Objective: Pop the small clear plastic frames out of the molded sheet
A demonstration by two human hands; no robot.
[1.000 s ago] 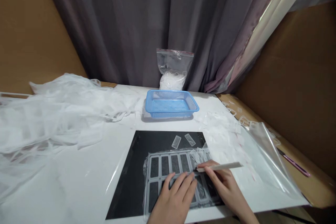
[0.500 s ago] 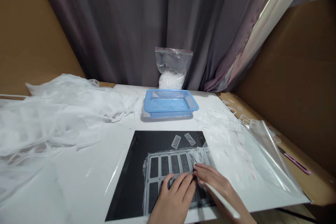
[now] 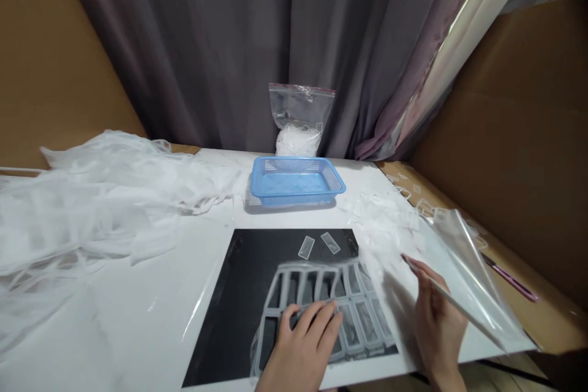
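My left hand [image 3: 305,343] lies on a clear plastic sheet with rectangular cells [image 3: 362,318], fingers spread over its middle. The sheet's far left side looks bent and slightly raised off the black mat [image 3: 229,306]. Out to the right, my right hand [image 3: 438,318] is closed in a pen grip on a slim white pen-shaped tool [image 3: 468,313]. Its dark tip points at a heap of clear plastic pieces [image 3: 390,220]; whether it touches them I cannot tell. Two small clear rectangles [image 3: 307,247] lie on the mat beyond the sheet.
A blue basket [image 3: 298,196] stands behind the mat, with a zip bag of white pieces [image 3: 298,138] behind it. White translucent sheets [image 3: 92,196] are heaped at the left. On the right lie a clear film [image 3: 463,269] and a pink-handled tool [image 3: 517,285].
My right hand has moved right with the white tool, away from the sheet. The loose clear pieces by its tip have left the sheet. The sheet's far edge has bent. My left hand stays.
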